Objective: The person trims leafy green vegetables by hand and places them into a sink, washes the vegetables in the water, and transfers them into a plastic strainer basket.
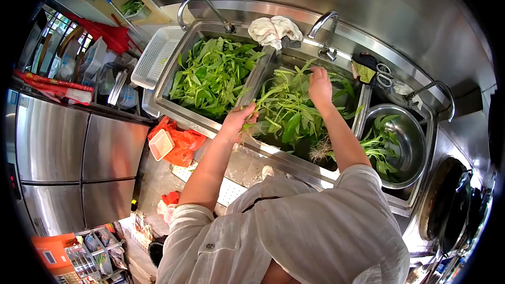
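My left hand (238,122) is closed around the root end of a bunch of long-stemmed leafy greens (284,94), over the front left rim of the middle sink (279,153). Pale roots hang below its fingers. My right hand (320,87) is at the leafy side of the bunch, fingers curled in against the leaves; its fingertips are partly hidden. More greens lie in the middle sink beneath both hands, with a clump of brownish roots (320,150) beside my right forearm. The left sink (181,52) is heaped with loose leafy greens (213,71).
A steel bowl (413,144) with rooted greens (380,144) sits in the right sink. Along the back are three faucets, a white cloth (274,30) and scissors (385,75). A white basket (158,58) stands left; a red plastic bag (185,144) lies below.
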